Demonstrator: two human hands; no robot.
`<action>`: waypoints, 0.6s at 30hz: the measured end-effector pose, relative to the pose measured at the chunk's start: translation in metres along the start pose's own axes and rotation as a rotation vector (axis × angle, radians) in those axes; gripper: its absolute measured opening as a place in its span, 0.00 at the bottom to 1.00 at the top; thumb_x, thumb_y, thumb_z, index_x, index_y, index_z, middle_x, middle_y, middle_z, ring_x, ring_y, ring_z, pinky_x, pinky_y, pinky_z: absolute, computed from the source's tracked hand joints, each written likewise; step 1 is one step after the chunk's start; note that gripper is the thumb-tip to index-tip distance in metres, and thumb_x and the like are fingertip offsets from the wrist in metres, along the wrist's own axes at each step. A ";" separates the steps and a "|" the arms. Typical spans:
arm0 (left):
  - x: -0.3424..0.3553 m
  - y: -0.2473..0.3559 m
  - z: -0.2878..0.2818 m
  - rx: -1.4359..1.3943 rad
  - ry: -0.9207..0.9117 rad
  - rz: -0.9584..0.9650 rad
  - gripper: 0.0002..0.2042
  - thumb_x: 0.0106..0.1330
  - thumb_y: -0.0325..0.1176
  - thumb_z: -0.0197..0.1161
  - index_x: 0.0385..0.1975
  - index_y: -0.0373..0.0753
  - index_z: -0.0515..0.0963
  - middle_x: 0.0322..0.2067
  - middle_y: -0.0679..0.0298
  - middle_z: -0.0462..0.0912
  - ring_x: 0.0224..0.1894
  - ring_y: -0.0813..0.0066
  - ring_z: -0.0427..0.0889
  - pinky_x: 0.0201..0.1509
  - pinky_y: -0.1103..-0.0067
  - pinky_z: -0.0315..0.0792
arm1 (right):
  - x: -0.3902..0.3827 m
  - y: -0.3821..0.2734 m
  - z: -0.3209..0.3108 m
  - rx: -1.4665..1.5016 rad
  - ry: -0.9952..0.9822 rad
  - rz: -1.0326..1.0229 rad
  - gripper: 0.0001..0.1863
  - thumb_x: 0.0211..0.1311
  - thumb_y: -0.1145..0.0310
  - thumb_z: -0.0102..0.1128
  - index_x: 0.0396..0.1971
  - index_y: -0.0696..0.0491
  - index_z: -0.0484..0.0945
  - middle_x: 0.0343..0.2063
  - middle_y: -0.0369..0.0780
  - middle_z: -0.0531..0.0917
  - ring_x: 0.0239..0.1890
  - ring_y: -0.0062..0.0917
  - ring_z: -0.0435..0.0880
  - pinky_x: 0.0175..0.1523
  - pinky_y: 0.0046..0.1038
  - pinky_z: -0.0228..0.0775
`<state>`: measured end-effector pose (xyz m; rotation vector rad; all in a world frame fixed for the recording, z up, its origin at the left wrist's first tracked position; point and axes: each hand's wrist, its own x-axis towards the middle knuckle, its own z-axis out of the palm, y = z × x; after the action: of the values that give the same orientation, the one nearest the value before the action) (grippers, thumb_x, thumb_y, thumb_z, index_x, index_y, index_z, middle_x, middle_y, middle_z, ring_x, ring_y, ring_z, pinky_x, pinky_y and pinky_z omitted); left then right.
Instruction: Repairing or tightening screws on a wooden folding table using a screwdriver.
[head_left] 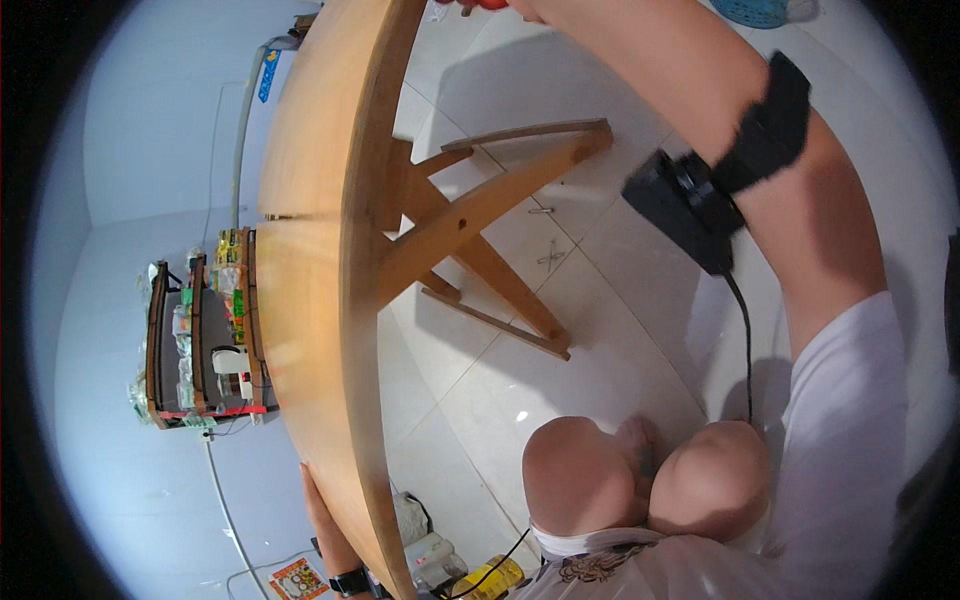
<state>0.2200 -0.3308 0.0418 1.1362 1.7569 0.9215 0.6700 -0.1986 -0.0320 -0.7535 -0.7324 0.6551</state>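
Note:
A wooden folding table stands tipped on edge, its light brown top (310, 300) upright and its crossed wooden legs (480, 215) sticking out to the right. My left hand (318, 505) lies against the outer face of the tabletop near its lower end, fingers stretched along the wood; part of the hand is hidden behind the board. My right arm reaches up to the top rim of the picture. There my right hand (528, 8) is mostly cut off, close to the table's far end and a small red thing (490, 3). Its fingers and grip are hidden.
My bare knees (640, 475) are close to the table legs over white floor tiles (620, 310). A black camera (690, 205) with a cable is strapped to my right forearm. Shelves (200, 340) holding packets stand left; bottles (440, 565) lie below; a blue basket (750, 10) is at the top.

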 end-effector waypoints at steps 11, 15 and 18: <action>-0.019 -0.015 0.023 -0.068 0.093 0.118 0.21 0.63 0.50 0.40 0.50 0.44 0.61 0.35 0.66 0.72 0.32 0.80 0.73 0.33 0.85 0.70 | -0.040 0.020 -0.054 -0.151 -0.131 0.090 0.12 0.54 0.60 0.53 0.30 0.54 0.72 0.20 0.36 0.77 0.16 0.11 0.71 0.18 0.13 0.63; -0.030 -0.012 0.013 -0.078 -0.029 0.135 0.24 0.63 0.50 0.37 0.52 0.39 0.60 0.48 0.63 0.68 0.47 0.72 0.69 0.49 0.79 0.65 | -0.140 0.001 -0.049 0.136 -0.473 0.320 0.13 0.53 0.62 0.54 0.18 0.54 0.70 0.11 0.33 0.73 0.10 0.11 0.69 0.13 0.15 0.60; -0.018 -0.023 0.005 -0.286 -0.089 0.087 0.23 0.64 0.48 0.37 0.51 0.39 0.61 0.46 0.60 0.70 0.44 0.67 0.72 0.45 0.76 0.69 | -0.178 -0.022 -0.038 0.220 -0.496 0.433 0.15 0.53 0.62 0.55 0.34 0.59 0.72 0.12 0.32 0.73 0.12 0.12 0.69 0.17 0.15 0.60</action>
<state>0.2217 -0.3544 0.0236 1.0549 1.4591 1.1170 0.6027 -0.3568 -0.0952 -0.5494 -0.9360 1.3246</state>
